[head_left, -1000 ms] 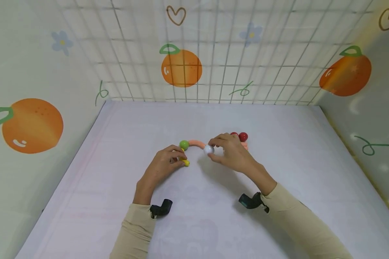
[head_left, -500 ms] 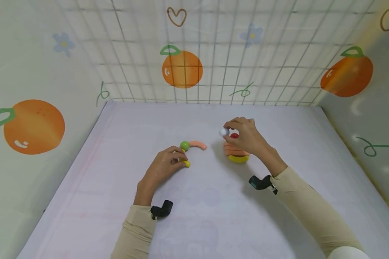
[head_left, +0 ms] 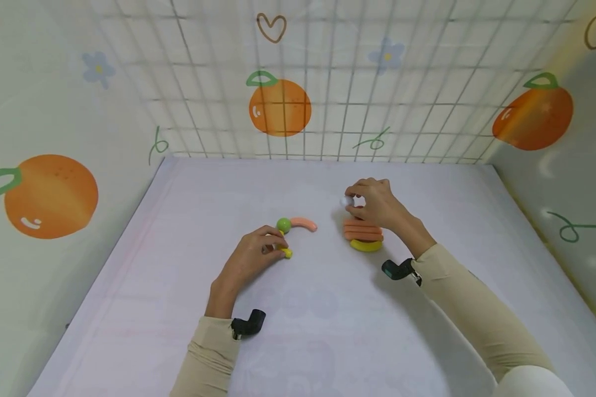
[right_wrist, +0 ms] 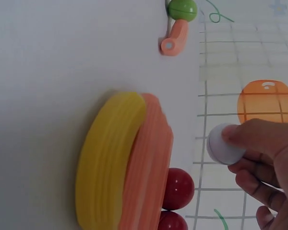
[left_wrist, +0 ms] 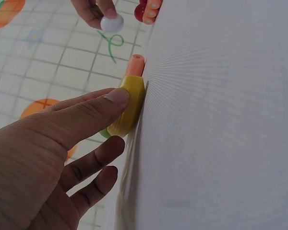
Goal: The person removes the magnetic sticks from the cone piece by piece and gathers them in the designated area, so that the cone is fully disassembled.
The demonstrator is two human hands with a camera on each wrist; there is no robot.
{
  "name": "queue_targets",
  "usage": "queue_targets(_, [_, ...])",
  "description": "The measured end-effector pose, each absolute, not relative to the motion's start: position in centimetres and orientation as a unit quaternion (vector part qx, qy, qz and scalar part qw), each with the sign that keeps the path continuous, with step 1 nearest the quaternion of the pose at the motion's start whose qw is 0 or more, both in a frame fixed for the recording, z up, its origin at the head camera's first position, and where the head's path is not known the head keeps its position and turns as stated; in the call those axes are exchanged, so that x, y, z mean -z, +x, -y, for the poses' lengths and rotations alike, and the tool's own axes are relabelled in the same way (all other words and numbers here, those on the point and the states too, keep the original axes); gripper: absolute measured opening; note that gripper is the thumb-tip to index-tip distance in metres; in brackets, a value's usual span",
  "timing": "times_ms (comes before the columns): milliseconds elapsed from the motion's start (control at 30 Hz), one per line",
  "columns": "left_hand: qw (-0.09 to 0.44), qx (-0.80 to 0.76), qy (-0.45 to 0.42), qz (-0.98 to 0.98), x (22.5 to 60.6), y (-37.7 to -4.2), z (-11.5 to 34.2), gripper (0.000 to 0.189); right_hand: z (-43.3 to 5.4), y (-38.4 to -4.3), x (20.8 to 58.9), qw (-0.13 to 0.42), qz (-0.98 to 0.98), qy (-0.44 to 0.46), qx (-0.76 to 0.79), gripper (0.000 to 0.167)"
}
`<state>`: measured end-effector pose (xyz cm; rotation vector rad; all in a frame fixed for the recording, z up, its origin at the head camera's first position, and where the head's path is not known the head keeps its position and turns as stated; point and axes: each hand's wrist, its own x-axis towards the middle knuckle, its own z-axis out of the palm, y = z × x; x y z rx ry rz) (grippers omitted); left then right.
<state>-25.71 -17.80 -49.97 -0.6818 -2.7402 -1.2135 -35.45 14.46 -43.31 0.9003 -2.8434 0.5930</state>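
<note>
My left hand [head_left: 250,251] pinches a yellow curved rod [left_wrist: 129,112] low at the white tabletop, thumb on its side. Just behind it, a green ball [head_left: 283,225] touches one end of a salmon curved rod [head_left: 304,223]; the rod's other end, with a small grey disc, is free. Away to the right, my right hand [head_left: 379,207] holds a white ball [right_wrist: 224,144] between thumb and fingers, raised off the table behind a row of rods. That row has several salmon rods [head_left: 362,227] and a yellow curved rod [head_left: 366,246] in front.
Two red balls [right_wrist: 178,188] lie against the far side of the salmon rods; in the head view my right hand covers them. A white wire grid [head_left: 328,105] behind a printed cloth stands along the table's back edge. Printed cloth walls [head_left: 49,110] flank both sides.
My right hand has carried the white ball from the free end of the salmon curved rod rightward and back, behind the row of rods. My left hand stays on its yellow rod.
</note>
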Motion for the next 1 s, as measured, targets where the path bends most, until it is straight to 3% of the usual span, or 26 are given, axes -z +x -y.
queue_targets(567, [0.042,0.393,-0.231,0.889,49.8,-25.5,17.8,0.013,-14.5,-36.2,44.5,-0.014,0.946,0.279,-0.163,0.037])
queue_targets(1000, [0.053,0.391,-0.237,0.888,50.0,-25.5,17.8,0.013,-14.4,-36.2,45.0,-0.030,0.949,0.272,-0.154,0.039])
